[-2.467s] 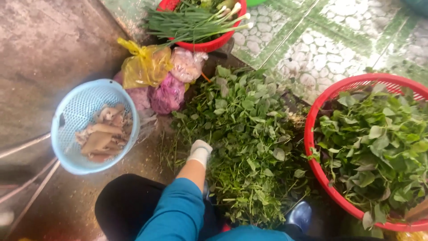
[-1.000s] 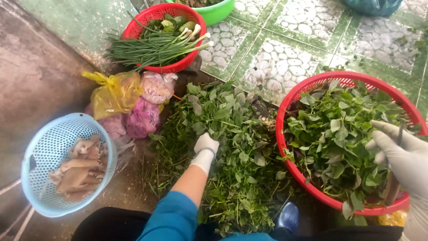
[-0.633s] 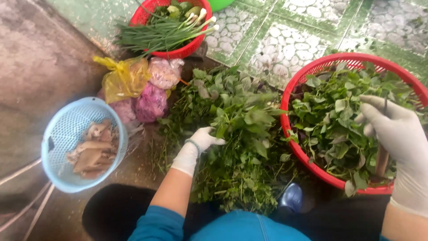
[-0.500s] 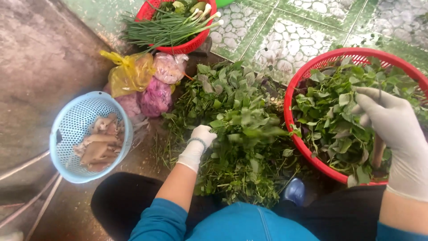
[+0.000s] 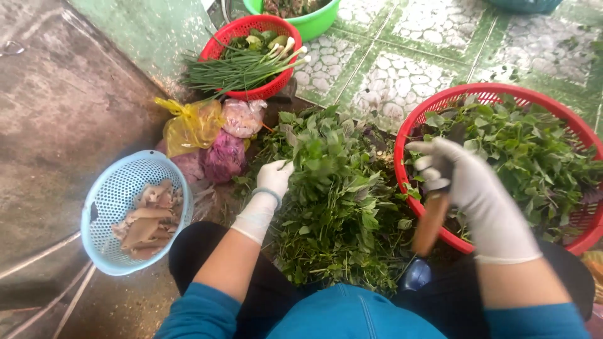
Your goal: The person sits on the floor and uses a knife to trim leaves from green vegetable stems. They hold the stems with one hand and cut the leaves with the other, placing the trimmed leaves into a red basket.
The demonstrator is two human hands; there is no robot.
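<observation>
Left hand (image 5: 274,177), in a white glove, was closed around a sprig at the left edge of the pile of leafy green herbs (image 5: 339,207) lying on the floor between the knees. Right hand (image 5: 468,182), also gloved, was closed on a knife (image 5: 433,210): brown wooden handle pointing down toward the body, blade mostly hidden among leaves at the near rim of the large red basket (image 5: 411,135). That basket held picked greens (image 5: 534,157), loose and mid-green.

Herb pile: dense, tangled, stems and small pointed leaves mixed, a few purplish leaves near the top; leaves looked fresh, not wilted.

Risks, as judged:
- Blade tip not visible among leaves; a cut to the thin glove seemed possible if the hands came together inside the foliage.
- Tangled stems could drag extra sprigs along when one bunch was pulled, scattering leaves onto the wet-looking concrete floor (image 5: 69,113).
- The grip looked loose around the handle, with index finger extended; a slip seemed possible if the handle was damp.

Around: light blue perforated basket (image 5: 103,207) with pale brownish pieces, left of the knee; yellow plastic bag (image 5: 191,125) and purple bagged items (image 5: 223,157) just beyond; small red basket of green onions (image 5: 245,59) farther off; green bowl (image 5: 314,19) at the top edge.
</observation>
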